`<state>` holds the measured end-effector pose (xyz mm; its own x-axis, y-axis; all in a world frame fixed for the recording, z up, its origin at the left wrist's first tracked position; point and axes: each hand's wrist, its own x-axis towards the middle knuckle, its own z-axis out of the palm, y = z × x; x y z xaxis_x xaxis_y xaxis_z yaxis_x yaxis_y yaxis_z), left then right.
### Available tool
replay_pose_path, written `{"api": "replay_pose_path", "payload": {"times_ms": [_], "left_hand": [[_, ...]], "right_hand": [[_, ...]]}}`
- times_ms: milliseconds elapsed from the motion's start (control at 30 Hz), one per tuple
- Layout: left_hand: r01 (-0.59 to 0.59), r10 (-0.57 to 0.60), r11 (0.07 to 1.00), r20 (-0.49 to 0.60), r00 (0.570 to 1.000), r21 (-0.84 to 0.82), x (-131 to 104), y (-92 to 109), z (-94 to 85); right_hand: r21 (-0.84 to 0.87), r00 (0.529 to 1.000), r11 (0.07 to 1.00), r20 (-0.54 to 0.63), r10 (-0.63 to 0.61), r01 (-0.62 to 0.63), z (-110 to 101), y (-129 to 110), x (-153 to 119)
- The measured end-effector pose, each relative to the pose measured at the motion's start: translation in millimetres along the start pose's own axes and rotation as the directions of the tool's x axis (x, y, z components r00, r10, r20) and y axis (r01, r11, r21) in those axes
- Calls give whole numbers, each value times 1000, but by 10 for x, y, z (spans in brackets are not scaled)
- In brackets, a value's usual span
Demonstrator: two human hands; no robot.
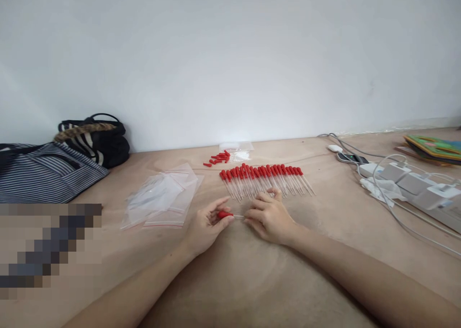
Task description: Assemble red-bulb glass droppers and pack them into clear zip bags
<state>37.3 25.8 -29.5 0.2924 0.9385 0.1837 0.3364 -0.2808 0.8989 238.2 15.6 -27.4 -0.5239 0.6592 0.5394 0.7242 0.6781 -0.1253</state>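
Observation:
My left hand (pixel 208 224) pinches a red rubber bulb (pixel 225 214) between thumb and fingers. A clear thin tube (pixel 238 217) runs from the bulb to the right, and my right hand (pixel 268 216) grips its other end with closed fingers. Just beyond my hands lies a row of several droppers (pixel 266 176), red bulbs pointing away and clear tubes toward me. Behind the row are a small heap of loose red bulbs (pixel 220 157) and a bunch of clear tubes (pixel 240 155) on a plastic bag.
Clear zip bags (pixel 162 196) lie left of my hands. Farther left are a striped bag (pixel 54 172) and a black bag (pixel 115 145). On the right, a power strip (pixel 414 188) holds white chargers and cables, with colourful flat items (pixel 434 147) behind.

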Motion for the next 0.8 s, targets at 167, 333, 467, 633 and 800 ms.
{"api": "replay_pose_path", "payload": {"times_ms": [167,333,467,633,800], "left_hand": [[-115,200,853,-116,973,509,90,-8,-318],[68,177,489,-176,968,869,224,-122,-855],[277,-45,323,-277,960,905,237,-214,-1100],[306,-186,200,-270,945,931,235,-206,-1142],[272,-162,163,-246,956,948,246,-162,-1118]], "right_hand": [[49,951,951,-16,307,-306,5,62,135],[45,769,769,-23,639,-638,126,252,551],[-74,719,715,-49,693,-695,284,300,791],[-161,727,710,-84,682,-685,396,275,824],[-148,800,787,-156,579,-599,369,252,686]]}}
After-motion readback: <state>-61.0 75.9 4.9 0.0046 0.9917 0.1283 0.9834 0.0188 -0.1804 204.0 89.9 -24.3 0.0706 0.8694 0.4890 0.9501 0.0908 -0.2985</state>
